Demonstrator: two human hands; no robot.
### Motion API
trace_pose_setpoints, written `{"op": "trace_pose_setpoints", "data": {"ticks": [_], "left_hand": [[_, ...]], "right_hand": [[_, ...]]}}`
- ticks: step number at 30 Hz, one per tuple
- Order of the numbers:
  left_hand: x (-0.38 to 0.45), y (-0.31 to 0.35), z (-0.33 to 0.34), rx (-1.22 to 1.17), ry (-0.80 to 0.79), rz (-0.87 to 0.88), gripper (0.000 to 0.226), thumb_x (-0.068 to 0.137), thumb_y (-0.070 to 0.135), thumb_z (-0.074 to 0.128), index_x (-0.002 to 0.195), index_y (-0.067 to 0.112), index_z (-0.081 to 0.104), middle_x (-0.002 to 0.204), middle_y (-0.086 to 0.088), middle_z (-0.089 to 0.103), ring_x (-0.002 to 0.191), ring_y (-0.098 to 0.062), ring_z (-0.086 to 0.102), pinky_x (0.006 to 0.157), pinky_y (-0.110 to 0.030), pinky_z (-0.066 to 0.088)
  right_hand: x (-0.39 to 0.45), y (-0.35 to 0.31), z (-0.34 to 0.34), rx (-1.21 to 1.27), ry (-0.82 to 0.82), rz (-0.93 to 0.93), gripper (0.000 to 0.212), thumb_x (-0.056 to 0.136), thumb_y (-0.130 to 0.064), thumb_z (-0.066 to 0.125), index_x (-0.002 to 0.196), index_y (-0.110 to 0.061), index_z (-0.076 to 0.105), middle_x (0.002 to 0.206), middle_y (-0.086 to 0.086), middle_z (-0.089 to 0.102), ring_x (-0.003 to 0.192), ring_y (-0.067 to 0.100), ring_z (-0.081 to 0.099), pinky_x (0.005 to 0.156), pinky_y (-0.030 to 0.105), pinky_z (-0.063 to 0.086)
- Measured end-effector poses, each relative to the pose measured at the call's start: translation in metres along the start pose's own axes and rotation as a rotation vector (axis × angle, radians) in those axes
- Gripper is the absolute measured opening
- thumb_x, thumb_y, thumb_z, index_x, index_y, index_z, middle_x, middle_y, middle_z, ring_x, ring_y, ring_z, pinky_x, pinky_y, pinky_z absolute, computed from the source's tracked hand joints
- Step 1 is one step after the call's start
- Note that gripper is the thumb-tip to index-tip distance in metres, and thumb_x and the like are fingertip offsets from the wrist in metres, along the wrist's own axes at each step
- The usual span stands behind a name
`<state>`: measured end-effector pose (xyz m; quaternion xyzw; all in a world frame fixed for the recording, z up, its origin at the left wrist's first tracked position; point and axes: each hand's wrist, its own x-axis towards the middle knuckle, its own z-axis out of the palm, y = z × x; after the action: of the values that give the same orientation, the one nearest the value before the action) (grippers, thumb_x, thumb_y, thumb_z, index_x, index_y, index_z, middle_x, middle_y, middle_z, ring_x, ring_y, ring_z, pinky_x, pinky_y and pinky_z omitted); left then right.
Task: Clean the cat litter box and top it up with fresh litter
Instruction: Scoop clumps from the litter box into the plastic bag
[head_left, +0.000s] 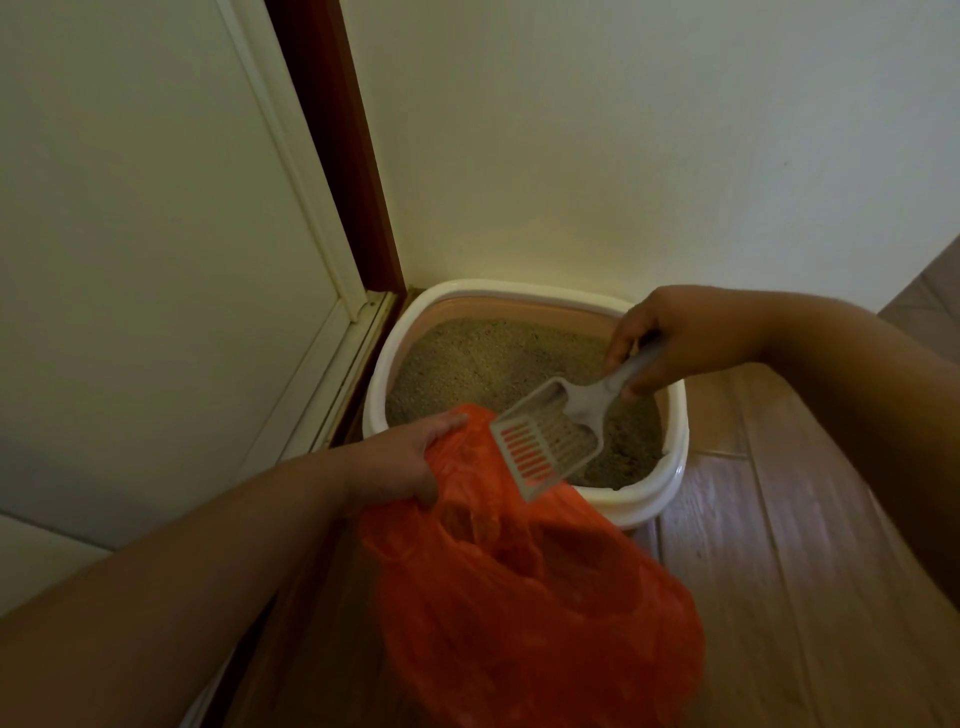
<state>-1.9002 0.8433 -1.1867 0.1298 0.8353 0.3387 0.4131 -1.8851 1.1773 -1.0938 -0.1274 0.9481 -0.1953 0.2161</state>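
— Two hands are busy here, both closed on something. What does the right hand (675, 338) have?

— Its fingers are wrapped around the handle of a pale grey slotted scoop (550, 431). The hand sits over the far right edge of the litter box (670, 467); the scoop slants down and to the left from it, its slotted end over the mouth of an orange plastic bag (524, 597).

— And the left hand (405, 462)?

— Clenched on the bag's left edge, holding it open. The bag hangs in front of the box's near side, covering part of its rim.

— Where is the box itself?

— On the wooden floor (789, 561), tucked into the far corner, against the white wall (623, 145) and just right of a brown door frame (343, 150) and a white door (145, 234). It is a cream tub with a rounded rim, and sandy litter (478, 364) fills it.

— Anything in the scoop?

— Orange shows through the slots at the tip; whether any litter lies in it, I cannot tell.
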Motion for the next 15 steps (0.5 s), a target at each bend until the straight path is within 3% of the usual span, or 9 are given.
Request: {"op": "trace_pose_setpoints", "data": {"ticks": [5, 9, 12, 15], "left_hand": [[0.008, -0.008, 0.002, 0.051, 0.018, -0.002, 0.111, 0.073, -0.009, 0.069, 0.158, 0.044, 0.021, 0.165, 0.002, 0.02, 0.138, -0.028, 0.04, 0.091, -0.034, 0.051], [0.011, -0.014, 0.001, 0.031, 0.001, -0.005, 0.111, 0.071, -0.008, 0.069, 0.158, 0.043, 0.022, 0.166, 0.003, 0.019, 0.137, -0.025, 0.04, 0.09, -0.031, 0.052], [0.011, -0.013, 0.001, 0.015, -0.008, 0.002, 0.109, 0.074, -0.011, 0.067, 0.158, 0.042, 0.022, 0.165, 0.001, 0.019, 0.137, -0.025, 0.039, 0.081, -0.025, 0.049], [0.012, -0.013, 0.001, 0.003, -0.015, -0.019, 0.108, 0.076, -0.012, 0.066, 0.158, 0.044, 0.021, 0.165, 0.001, 0.018, 0.138, -0.027, 0.038, 0.089, -0.032, 0.05]], "right_hand": [[0.008, 0.033, 0.011, -0.095, 0.088, 0.125, 0.023, 0.079, -0.033, 0.082, 0.101, -0.033, 0.076, 0.097, -0.015, 0.068, 0.087, 0.002, 0.061, 0.078, 0.023, 0.049], [0.017, 0.051, 0.024, -0.172, 0.047, 0.257, 0.022, 0.08, -0.049, 0.078, 0.095, -0.034, 0.076, 0.09, -0.015, 0.07, 0.083, 0.002, 0.064, 0.08, 0.025, 0.056], [0.021, 0.062, 0.032, -0.264, 0.031, 0.314, 0.02, 0.081, -0.042, 0.078, 0.098, -0.031, 0.076, 0.092, -0.01, 0.069, 0.085, 0.007, 0.064, 0.08, 0.03, 0.058], [0.025, 0.07, 0.035, -0.348, 0.019, 0.359, 0.022, 0.077, -0.033, 0.082, 0.097, -0.029, 0.076, 0.09, -0.009, 0.067, 0.082, 0.009, 0.063, 0.07, 0.024, 0.053]]}}
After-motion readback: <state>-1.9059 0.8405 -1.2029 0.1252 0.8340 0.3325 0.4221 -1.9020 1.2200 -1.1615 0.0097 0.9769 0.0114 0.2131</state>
